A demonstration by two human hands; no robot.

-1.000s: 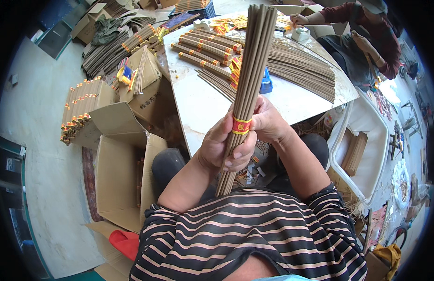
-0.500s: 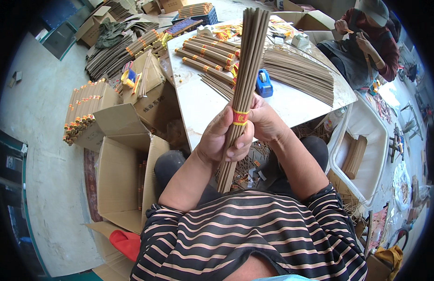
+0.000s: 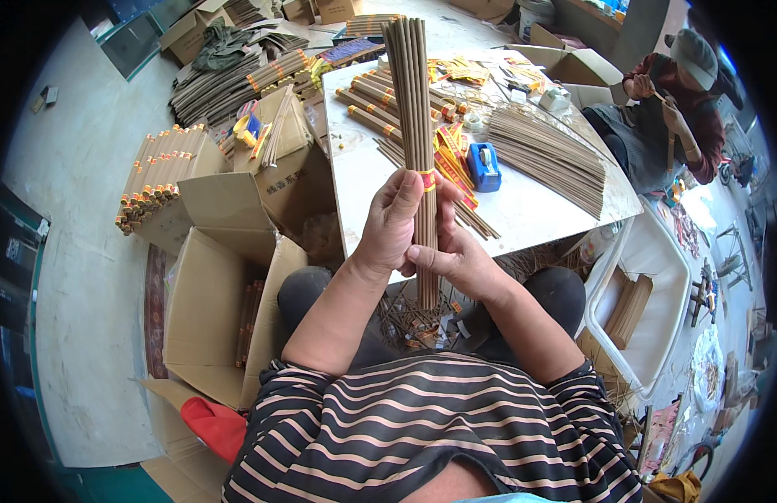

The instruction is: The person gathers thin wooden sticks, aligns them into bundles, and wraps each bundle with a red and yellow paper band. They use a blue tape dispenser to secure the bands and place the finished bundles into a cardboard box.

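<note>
An upright bundle of brown incense sticks stands in front of me, a red and yellow paper band around its middle. My left hand is closed round its left side, thumb beside the band. From the right, my right hand grips the lower half, its thumb across the front. Beyond the hands, red and yellow paper strips lie on the white table, beside a blue tape dispenser. Banded bundles lie at the left, and loose sticks are spread out at the right.
An open carton holding bundles stands left of my knees. A white tub with sticks is at the right. More banded bundles are stacked at the far left. Another person sits beyond the table's right side, holding sticks.
The bundle has turned more upright and shifted slightly left. My right hand has slid from beside the band down to the lower half. My view has shifted, showing more of the table.
</note>
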